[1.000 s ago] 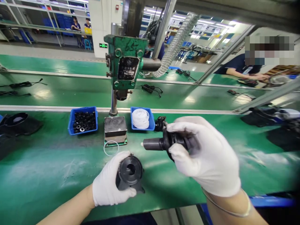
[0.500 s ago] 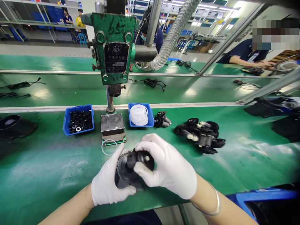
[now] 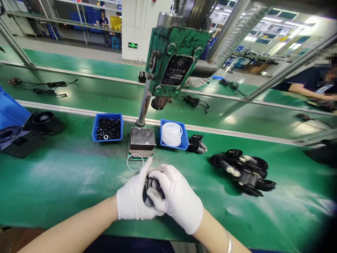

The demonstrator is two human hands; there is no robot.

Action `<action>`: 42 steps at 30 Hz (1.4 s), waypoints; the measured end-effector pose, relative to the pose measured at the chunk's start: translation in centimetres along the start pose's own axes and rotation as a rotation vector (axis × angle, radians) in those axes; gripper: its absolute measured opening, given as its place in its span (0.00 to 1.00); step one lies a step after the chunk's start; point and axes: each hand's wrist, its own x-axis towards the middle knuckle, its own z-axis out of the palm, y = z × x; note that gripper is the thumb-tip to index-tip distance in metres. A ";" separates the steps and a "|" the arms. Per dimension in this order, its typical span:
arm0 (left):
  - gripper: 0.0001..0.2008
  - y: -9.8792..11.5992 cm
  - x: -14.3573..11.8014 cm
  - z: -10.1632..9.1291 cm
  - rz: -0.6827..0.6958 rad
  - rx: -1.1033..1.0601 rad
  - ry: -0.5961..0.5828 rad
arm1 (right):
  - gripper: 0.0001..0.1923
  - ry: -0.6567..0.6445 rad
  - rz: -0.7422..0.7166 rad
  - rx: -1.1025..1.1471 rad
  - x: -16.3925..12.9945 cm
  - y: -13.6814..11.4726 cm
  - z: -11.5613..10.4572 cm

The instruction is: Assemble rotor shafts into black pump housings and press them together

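Both your gloved hands are closed round one black round housing (image 3: 147,191), held low over the green surface (image 3: 65,182) right in front of you. Left hand (image 3: 135,200) cups it from the left and underneath, grip wrapped tight; right hand (image 3: 176,202) covers the top and right side, fingers (image 3: 158,188) curled onto the dark part. Most of the piece is hidden by the gloves, so you can't tell how a second part sits in it. Looks like the fitting/pressing-together step, judged from how both palms squeeze in. Next move calls for steady pressure, straight alignment, thumbs clear of the seam.

Around: a loose white ring (image 3: 135,162) lies on the surface just beyond your left hand, touching the base of the metal block (image 3: 142,140) under the green press (image 3: 176,65). Blue bin of black rings (image 3: 107,127) left of the block, blue bin of white rings (image 3: 173,134) right of it. One small black part (image 3: 197,144) beside that bin, a pile of black parts (image 3: 243,172) further right, well apart from your hands. Dark housings (image 3: 28,131) at far left. Another person's sleeve (image 3: 310,84) at the far right, across the belt. Nothing stands between your hands and the press block except that loose ring
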 end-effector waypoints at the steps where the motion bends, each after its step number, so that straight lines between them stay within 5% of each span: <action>1: 0.65 0.1 0.1 -0.1 -0.020 -0.023 -0.008 | 0.13 -0.012 -0.026 0.007 0.0 0.3 -0.1; 7: 0.65 0.7 0.1 -0.7 -0.187 -0.052 -0.031 | 0.15 -0.090 -0.154 0.082 0.5 1.9 -0.2; 11: 0.66 0.2 0.0 -0.4 -0.082 -0.109 -0.016 | 0.25 0.027 -0.037 -0.027 -1.2 1.5 0.0; 14: 0.66 -0.2 -0.1 -0.3 -0.040 -0.125 -0.007 | 0.36 0.055 0.119 0.101 -2.9 1.5 0.0; 23: 0.65 -0.3 -0.3 -0.2 -0.094 -0.070 -0.014 | 0.36 -0.092 0.369 0.588 -3.6 2.1 0.2; 32: 0.63 -0.2 -0.4 -0.4 0.009 -0.109 -0.004 | 0.31 0.112 0.572 0.526 -5.0 -0.8 2.2; 38: 0.62 0.2 -0.6 -0.7 0.003 -0.099 -0.048 | 0.35 0.104 0.430 0.538 -5.1 -0.8 2.4; 42: 0.61 0.2 -0.4 -0.6 0.021 -0.120 0.004 | 0.25 0.166 0.367 0.434 -6.2 -1.0 0.9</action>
